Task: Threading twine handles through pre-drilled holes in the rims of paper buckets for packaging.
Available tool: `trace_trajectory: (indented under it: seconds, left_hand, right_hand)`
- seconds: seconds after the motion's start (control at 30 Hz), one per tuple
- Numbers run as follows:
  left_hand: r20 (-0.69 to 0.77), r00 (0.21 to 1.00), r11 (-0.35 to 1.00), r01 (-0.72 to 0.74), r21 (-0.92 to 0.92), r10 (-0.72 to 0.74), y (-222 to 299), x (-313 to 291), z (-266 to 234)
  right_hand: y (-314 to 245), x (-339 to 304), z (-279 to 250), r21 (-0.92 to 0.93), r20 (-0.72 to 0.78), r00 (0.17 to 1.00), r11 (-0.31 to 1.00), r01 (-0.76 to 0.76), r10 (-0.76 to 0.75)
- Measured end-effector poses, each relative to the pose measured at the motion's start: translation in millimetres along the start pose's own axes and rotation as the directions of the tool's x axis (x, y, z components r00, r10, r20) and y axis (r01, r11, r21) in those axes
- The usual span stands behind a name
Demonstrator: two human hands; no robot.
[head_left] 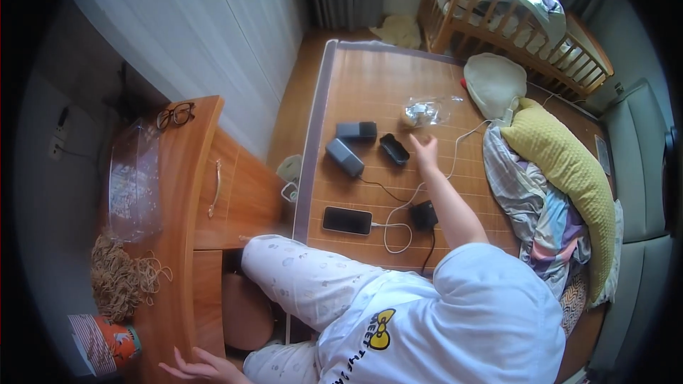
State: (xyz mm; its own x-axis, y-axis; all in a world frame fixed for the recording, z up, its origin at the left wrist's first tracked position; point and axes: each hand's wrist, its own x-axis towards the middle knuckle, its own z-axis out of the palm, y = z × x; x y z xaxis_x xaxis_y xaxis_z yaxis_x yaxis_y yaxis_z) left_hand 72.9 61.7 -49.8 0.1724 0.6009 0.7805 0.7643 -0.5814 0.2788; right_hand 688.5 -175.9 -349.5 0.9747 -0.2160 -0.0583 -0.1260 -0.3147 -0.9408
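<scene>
My right hand reaches over the brown mat, thumb and a finger apart, with nothing visible in it. Close to its left lies a small black open case or tray. Just beyond the fingertips is a clear crinkled plastic bag; its contents are hard to make out. Further left rest two grey-and-black blocks, one behind the other. My left hand is open, fingers spread, beside the wooden desk near its front edge.
A phone with a white cable and a black adapter lie on the mat. At right are a yellow pillow and rumpled bedding. The desk bears glasses, a clear box and tangled string. A crib stands behind.
</scene>
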Motion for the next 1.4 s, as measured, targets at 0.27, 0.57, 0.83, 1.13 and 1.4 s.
trace_trajectory:
  seconds: [0.27, 0.57, 0.83, 1.13, 1.4]
  left_hand:
    - [0.023, 0.998, 0.992, -0.068, 0.11, 0.066, -5.1, 0.4, -19.7]
    - [0.013, 0.998, 0.987, -0.065, 0.15, 0.063, -30.7, -19.0, -5.5]
    - [0.398, 0.907, 0.751, 0.168, -0.639, 0.135, 77.4, 47.1, 40.7]
    - [0.816, 0.46, 0.103, 0.847, -0.522, 0.35, 100.6, 27.6, 62.7]
    - [0.661, 0.724, 0.065, 0.663, -0.746, 0.198, 102.9, 3.4, 44.3]
  right_hand:
    - [-80.5, 4.6, 87.1, -0.195, -0.341, 0.857, 0.863, -0.466, 0.386]
    - [-50.5, 46.0, 44.0, 0.504, -0.129, 0.986, 0.849, 0.157, -0.106]
    - [-265.4, -162.2, -37.7, 0.504, 0.845, 0.095, 0.842, 0.193, -0.527]
    - [-397.8, -292.5, -52.5, 0.682, 0.73, -0.525, 0.431, 0.591, -0.437]
    - [-373.8, -365.8, -22.2, 0.812, 0.576, -0.36, 0.464, 0.355, -0.733]
